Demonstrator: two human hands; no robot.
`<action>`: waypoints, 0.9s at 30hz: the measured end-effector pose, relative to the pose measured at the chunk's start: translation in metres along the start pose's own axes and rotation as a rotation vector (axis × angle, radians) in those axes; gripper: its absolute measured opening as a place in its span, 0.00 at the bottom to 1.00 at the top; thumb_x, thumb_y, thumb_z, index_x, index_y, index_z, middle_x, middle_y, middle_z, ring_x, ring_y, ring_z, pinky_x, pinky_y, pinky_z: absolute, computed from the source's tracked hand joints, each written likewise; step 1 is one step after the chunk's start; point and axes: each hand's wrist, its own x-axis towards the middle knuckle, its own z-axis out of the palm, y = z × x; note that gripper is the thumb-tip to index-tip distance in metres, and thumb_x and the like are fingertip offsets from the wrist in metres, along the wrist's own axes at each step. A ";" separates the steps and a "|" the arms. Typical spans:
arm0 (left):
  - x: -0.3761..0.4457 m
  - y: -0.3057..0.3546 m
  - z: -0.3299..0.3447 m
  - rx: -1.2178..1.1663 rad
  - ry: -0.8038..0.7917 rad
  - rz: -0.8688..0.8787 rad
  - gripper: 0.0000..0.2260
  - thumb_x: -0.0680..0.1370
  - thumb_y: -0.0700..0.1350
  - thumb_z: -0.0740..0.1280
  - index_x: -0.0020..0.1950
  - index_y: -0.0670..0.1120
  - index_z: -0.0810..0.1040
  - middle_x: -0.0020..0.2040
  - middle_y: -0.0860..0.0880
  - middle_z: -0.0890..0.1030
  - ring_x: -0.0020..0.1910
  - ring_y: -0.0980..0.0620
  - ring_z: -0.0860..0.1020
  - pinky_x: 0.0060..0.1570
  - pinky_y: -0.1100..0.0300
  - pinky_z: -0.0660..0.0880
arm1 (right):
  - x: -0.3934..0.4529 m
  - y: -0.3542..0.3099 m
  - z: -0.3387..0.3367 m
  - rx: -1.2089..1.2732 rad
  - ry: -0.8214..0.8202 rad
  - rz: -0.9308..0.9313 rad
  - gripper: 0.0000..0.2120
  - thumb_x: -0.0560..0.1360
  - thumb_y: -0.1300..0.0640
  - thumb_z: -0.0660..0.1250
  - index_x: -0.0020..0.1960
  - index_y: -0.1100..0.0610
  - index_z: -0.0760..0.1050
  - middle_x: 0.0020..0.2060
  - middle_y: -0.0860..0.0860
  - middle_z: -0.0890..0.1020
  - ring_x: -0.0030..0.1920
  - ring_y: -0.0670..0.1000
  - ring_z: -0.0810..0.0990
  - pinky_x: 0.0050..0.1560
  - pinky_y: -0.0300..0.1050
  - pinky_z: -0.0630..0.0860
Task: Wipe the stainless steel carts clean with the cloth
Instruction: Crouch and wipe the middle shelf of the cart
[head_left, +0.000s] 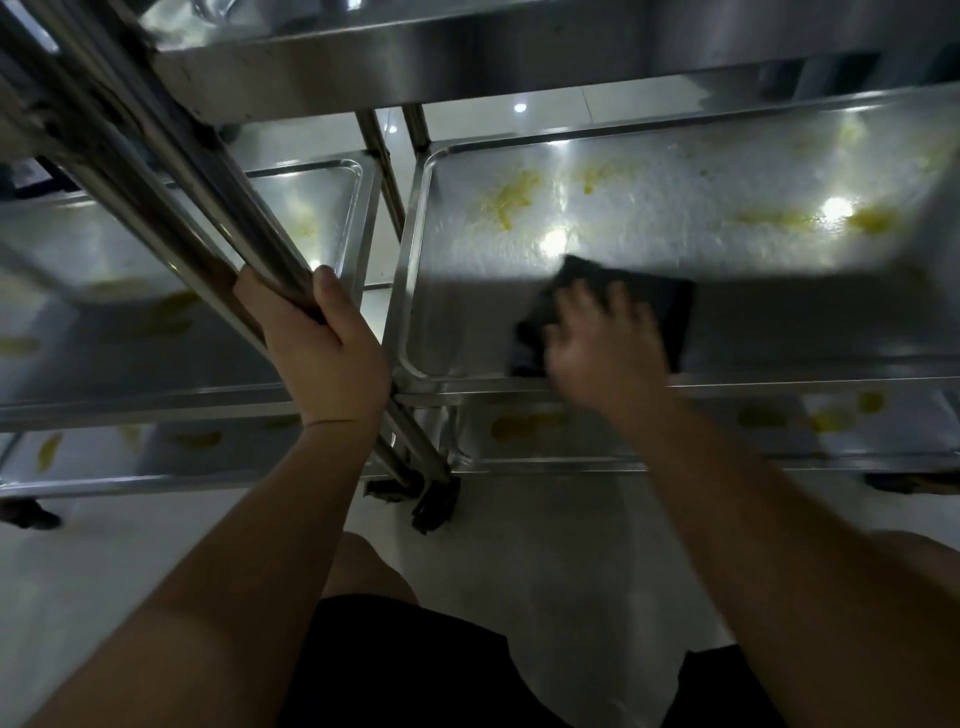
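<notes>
Two stainless steel carts stand side by side. On the middle shelf of the right cart (467, 156) lies a dark cloth (660, 301), near the shelf's front edge. My right hand (602, 343) lies flat on the cloth with its fingers spread, blurred by motion. Yellow smears (506, 200) mark the far part of that shelf. My left hand (322, 343) is closed around the upright steel posts (208, 208) where the two carts meet. The left cart's middle shelf (332, 171) also carries yellow stains.
The bottom shelves of both carts (524, 423) show more yellow stains. A top shelf (467, 52) hangs over the work area close to my head. Black caster wheels (434, 501) rest on the pale tiled floor. My knees and dark shorts sit below.
</notes>
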 end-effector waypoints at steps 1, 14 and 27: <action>0.001 0.000 0.000 -0.005 -0.006 -0.008 0.18 0.87 0.53 0.59 0.73 0.45 0.64 0.49 0.41 0.78 0.44 0.40 0.81 0.46 0.41 0.80 | -0.001 -0.032 0.010 -0.015 -0.020 -0.091 0.32 0.82 0.40 0.41 0.85 0.47 0.48 0.85 0.47 0.48 0.83 0.61 0.45 0.80 0.63 0.41; 0.001 0.004 -0.003 0.064 -0.023 -0.012 0.16 0.86 0.57 0.59 0.72 0.60 0.60 0.51 0.38 0.80 0.46 0.37 0.82 0.47 0.40 0.81 | -0.018 0.000 0.007 -0.045 0.097 -0.257 0.34 0.80 0.36 0.38 0.82 0.44 0.60 0.82 0.43 0.60 0.83 0.52 0.55 0.81 0.56 0.50; -0.009 0.024 -0.007 0.056 -0.061 -0.145 0.25 0.86 0.56 0.60 0.79 0.45 0.62 0.64 0.42 0.79 0.58 0.45 0.82 0.61 0.43 0.80 | -0.027 0.211 -0.050 -0.215 0.024 -0.071 0.37 0.79 0.31 0.29 0.84 0.41 0.48 0.82 0.39 0.47 0.83 0.48 0.47 0.82 0.55 0.47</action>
